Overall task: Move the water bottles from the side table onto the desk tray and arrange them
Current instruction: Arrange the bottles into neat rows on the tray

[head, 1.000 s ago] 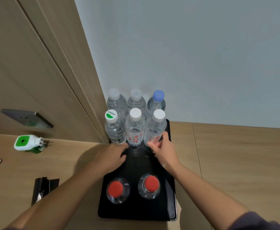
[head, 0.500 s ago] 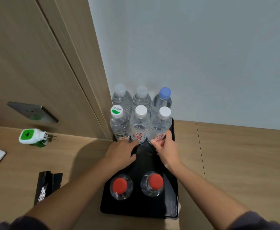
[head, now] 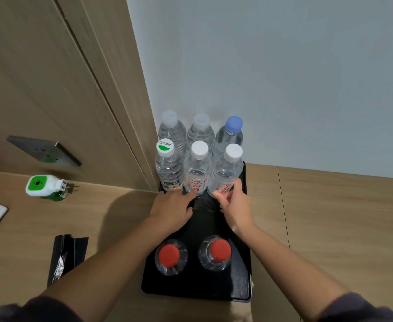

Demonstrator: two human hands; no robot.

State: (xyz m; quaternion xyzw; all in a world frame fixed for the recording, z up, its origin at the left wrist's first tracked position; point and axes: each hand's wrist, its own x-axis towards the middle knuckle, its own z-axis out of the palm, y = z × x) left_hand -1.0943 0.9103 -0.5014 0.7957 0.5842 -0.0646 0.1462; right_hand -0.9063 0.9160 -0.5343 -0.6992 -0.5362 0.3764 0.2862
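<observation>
- Water bottles stand on the black tray [head: 195,290], which lies on the desk [head: 330,228] in the corner by the wall: three at the tray's far end, three in a second row in front of them, and two red-capped bottles [head: 170,256] at the tray's near end.
- The step in hand appears to be squaring up the second row. The left hand [head: 171,211] lies palm down, its fingers [head: 179,190] spread flat against the bases of the green-capped bottle [head: 167,168] and the middle bottle [head: 196,170], gripping nothing.
- The right hand [head: 234,206] has its fingers [head: 221,196] curled narrowly round the lower part of the right-hand bottle [head: 225,170], thumb on the far side.
- To do it well, pushes should stay low at the bases and be gentle, since these tall bottles touch one another and a high shove could topple the far row against the wall.
- The red-capped pair sits directly under both forearms, so lowering the arms risks knocking them.
- Left of the tray lie a black foil wrapper [head: 65,256], a green-and-white plug-in device [head: 45,187] and a wall socket [head: 44,151], all well clear.
</observation>
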